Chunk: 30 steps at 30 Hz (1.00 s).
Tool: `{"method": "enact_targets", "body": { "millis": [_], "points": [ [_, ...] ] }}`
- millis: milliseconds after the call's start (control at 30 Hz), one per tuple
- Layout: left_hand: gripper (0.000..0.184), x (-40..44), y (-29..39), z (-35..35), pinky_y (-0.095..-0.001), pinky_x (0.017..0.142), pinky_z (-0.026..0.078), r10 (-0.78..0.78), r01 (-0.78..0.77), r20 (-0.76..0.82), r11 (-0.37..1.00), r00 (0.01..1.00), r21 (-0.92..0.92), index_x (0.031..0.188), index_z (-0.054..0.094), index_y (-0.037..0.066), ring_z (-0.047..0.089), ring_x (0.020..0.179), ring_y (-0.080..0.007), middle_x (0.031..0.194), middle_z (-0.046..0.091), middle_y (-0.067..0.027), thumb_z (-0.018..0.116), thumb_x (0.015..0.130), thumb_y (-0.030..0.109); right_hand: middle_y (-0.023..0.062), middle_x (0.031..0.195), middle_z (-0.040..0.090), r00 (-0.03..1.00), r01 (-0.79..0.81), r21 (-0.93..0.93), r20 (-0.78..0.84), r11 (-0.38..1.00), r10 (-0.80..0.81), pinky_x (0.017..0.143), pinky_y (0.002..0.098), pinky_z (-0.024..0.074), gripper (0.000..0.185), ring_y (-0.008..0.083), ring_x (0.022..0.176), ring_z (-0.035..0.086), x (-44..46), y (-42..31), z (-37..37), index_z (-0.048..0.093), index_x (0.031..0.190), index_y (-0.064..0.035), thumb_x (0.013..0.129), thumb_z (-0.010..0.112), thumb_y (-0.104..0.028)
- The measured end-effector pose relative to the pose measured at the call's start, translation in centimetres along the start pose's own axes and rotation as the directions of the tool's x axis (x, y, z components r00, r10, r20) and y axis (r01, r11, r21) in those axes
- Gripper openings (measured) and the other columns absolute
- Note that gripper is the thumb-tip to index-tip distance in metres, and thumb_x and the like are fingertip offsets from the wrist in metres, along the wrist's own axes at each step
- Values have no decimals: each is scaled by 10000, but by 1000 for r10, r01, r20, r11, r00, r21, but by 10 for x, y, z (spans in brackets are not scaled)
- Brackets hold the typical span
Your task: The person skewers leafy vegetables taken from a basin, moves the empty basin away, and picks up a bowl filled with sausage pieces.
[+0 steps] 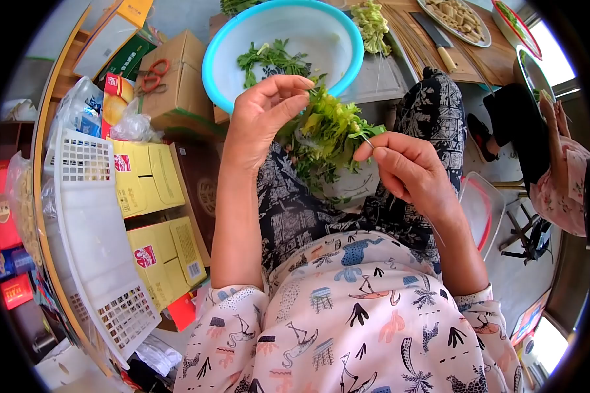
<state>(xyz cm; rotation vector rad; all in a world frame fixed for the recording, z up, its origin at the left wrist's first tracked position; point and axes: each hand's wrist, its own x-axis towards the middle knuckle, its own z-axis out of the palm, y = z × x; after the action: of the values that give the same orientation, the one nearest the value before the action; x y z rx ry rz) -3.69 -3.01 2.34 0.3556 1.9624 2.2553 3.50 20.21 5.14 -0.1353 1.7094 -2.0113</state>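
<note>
Basically, left hand (261,110) has its grip pinched on the upper-left edge of the leafy yellow-green bunch (333,123); right hand (408,165) grip clamped on a thin stem (368,140). Bunch hangs over the lap, by the turquoise-rimmed pale plastic basin (210,67). Brown wooden desk (464,74) beyond: wooden-handled steel cleaver (431,33) reaching near front edge, white oval plate (484,42) farther back. Left: brown cardboard box (183,82), white plastic basket (88,229). Right: grey floor (505,288).
</note>
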Motion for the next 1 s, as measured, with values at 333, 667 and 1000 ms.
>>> {"method": "enact_targets", "body": {
  "millis": [333, 667, 1000],
  "points": [
    [165, 16, -17, -86, -281, 801, 467, -45, 73, -300, 994, 953, 82, 1011, 613, 20, 615, 878, -152, 970, 642, -61, 586, 894, 133, -59, 485, 385, 994, -56, 53, -95, 997, 61, 371, 175, 200, 220, 12, 394, 283, 6, 22, -42, 617, 970, 3, 943, 469, -156],
    [194, 84, -56, -136, -272, 739, 491, -208, 343, -392, 885, 896, 315, 1020, 625, 16, 629, 855, -155, 968, 646, -71, 566, 895, 151, -55, 478, 401, 986, -112, 103, -115, 988, 124, 370, 166, 215, 225, 12, 383, 288, 17, 43, -61, 616, 970, 4, 940, 457, -152],
    [204, 158, -147, -172, -292, 659, 494, -407, 442, -350, 156, 844, 883, 860, 694, 48, 626, 706, -172, 778, 660, -92, 624, 785, 224, -52, 497, 419, 983, -154, 147, -75, 977, 166, 375, 164, 221, 211, 6, 401, 320, 23, 45, -68, 619, 987, -4, 946, 463, -140]
  ]
}}
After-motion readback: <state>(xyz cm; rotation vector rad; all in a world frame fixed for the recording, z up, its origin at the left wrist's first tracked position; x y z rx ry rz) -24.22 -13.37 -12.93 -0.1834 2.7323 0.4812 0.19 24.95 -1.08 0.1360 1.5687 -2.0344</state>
